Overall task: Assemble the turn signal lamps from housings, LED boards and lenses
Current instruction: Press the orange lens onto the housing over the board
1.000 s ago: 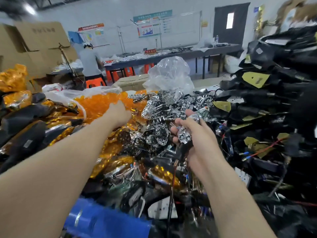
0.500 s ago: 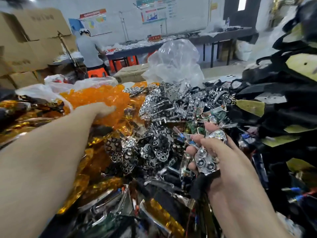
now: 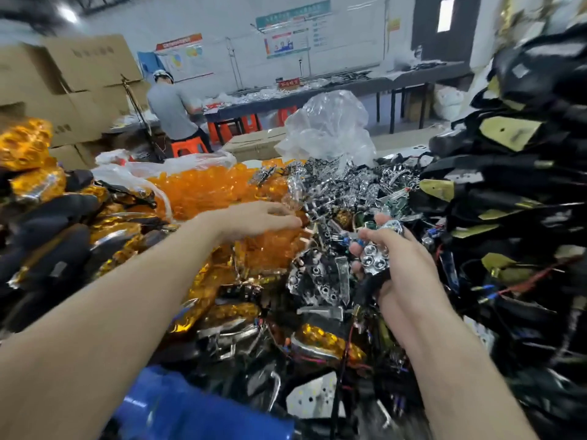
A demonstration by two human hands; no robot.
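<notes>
My right hand [image 3: 405, 268] grips a black lamp housing fitted with a chrome reflector [image 3: 374, 260], held above the heap of parts. My left hand [image 3: 259, 217] is just left of it, over the pile of amber lenses [image 3: 203, 188], with thumb and fingers curled round an amber lens [image 3: 279, 239]; blur hides the exact grip. A heap of loose chrome reflectors [image 3: 346, 185] lies behind both hands. Black housings [image 3: 508, 192] are stacked high on the right. A white LED board [image 3: 314, 398] lies near the front.
Finished amber lamps [image 3: 31, 147] pile up at the left. A clear plastic bag [image 3: 330, 128] stands behind the reflectors. A blue object [image 3: 190, 411] is at the front edge. Cardboard boxes [image 3: 82, 65] and a person [image 3: 171, 106] at a table are far back.
My left hand has pulled back from the amber lens pile towards my right hand, now with a lens in its fingers. My right hand keeps its hold on the housing.
</notes>
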